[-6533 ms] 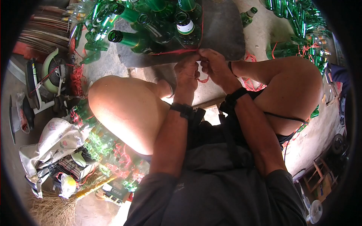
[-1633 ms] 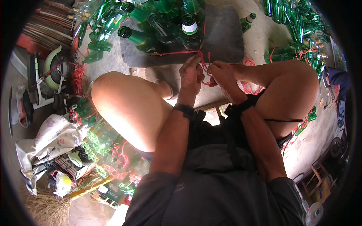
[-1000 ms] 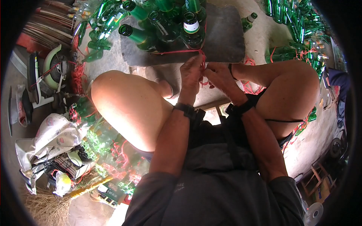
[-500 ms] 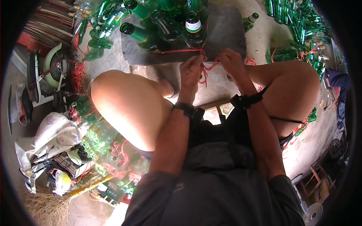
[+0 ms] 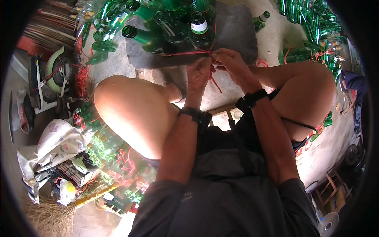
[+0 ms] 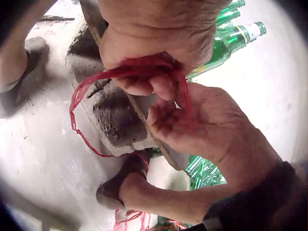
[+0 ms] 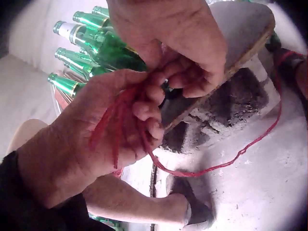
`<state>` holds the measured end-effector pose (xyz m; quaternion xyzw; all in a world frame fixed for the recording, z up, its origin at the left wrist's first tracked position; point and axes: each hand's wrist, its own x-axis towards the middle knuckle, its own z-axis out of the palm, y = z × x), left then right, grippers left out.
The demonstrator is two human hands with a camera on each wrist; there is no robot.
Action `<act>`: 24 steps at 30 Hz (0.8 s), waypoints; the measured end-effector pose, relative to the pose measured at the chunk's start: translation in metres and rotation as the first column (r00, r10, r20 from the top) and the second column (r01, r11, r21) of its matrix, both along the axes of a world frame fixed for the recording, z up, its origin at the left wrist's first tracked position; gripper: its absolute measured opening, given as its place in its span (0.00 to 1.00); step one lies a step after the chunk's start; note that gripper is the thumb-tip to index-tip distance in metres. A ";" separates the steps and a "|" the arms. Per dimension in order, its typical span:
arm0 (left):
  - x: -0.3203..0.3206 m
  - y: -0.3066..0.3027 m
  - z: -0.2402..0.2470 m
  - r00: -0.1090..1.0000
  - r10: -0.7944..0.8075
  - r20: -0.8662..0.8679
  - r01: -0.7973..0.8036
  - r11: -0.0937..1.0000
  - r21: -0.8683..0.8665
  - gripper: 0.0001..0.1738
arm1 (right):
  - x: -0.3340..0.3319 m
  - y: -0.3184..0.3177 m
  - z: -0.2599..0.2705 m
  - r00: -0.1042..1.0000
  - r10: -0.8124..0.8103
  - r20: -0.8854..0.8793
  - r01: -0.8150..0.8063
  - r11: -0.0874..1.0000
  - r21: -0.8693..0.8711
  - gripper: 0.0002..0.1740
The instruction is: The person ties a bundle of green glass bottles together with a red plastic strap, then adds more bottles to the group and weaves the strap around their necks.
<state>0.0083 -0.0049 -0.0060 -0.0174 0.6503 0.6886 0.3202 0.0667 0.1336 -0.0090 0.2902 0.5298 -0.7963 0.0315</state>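
Several green glass bottles (image 5: 173,31) stand bunched on a dark slab (image 5: 237,31), with red plastic twine (image 5: 187,53) running round their base. At the slab's near edge, my left hand (image 5: 198,75) curls its fingers round the twine; loose ends lie across its palm in the right wrist view. My right hand (image 5: 233,66) is close against it, thumb and fingers pinching twine by the nearest bottle. A long strand of twine (image 7: 216,167) loops down from the hands in the right wrist view. The fingers partly hide the crossing of the strands.
The slab rests on a rough block (image 6: 115,115) between the person's feet. Piles of green bottles (image 5: 312,23) lie at the back right and back left. One bottle (image 5: 261,20) lies beside the slab. A scooter-like wheeled thing (image 5: 51,83) and a white bag (image 5: 55,138) are at left.
Half a second ago my right hand was drawn out to the right with a strand; now it is back against the left hand. The left hand has stayed near the slab's edge.
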 end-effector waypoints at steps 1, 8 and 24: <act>-0.001 0.000 -0.009 1.000 0.011 0.012 -0.011 0.997 0.071 0.11 | -0.001 0.000 -0.003 1.000 -0.001 0.001 0.001 1.000 -0.001 0.15; -0.008 -0.009 -0.029 0.929 -0.146 -0.341 0.143 0.989 -0.035 0.12 | -0.003 0.003 -0.015 0.999 0.052 -0.013 -0.052 0.999 -0.002 0.10; -0.017 -0.013 -0.011 0.919 -0.222 -0.327 0.194 0.974 -0.118 0.11 | -0.001 -0.007 0.003 0.998 -0.057 -0.001 0.056 0.979 -0.195 0.13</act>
